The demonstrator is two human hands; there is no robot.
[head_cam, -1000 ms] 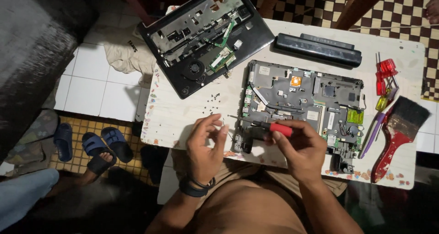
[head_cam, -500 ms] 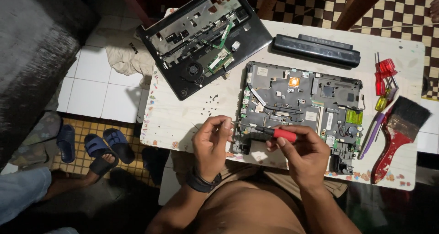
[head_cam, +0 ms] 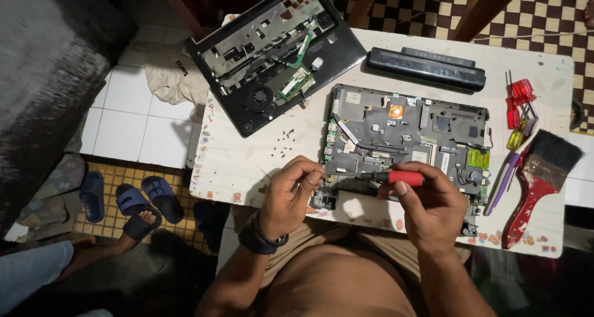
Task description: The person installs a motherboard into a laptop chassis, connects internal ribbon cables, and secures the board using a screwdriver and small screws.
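- Right hand (head_cam: pixel 433 208), lower centre-right of the frame, has its grip closed around a red-handled screwdriver (head_cam: pixel 396 178).
- Left hand (head_cam: pixel 289 192) pinches the screwdriver's tip end, fingers closed.
- Both hover over the dismantled grey laptop base (head_cam: pixel 405 137) on the white bench (head_cam: pixel 247 162).

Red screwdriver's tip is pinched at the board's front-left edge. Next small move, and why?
Probably seat the tip into a screw on the laptop board and turn. The right hand holds the red screwdriver level, and the left hand pinches its tip at the board's edge.

Left hand (head_cam: pixel 291 190) moved rightward from the bare table to the screwdriver (head_cam: pixel 396 178) tip at the laptop base's (head_cam: pixel 408 134) lower-left edge. Right hand (head_cam: pixel 430 208) lowered slightly, screwdriver now level.
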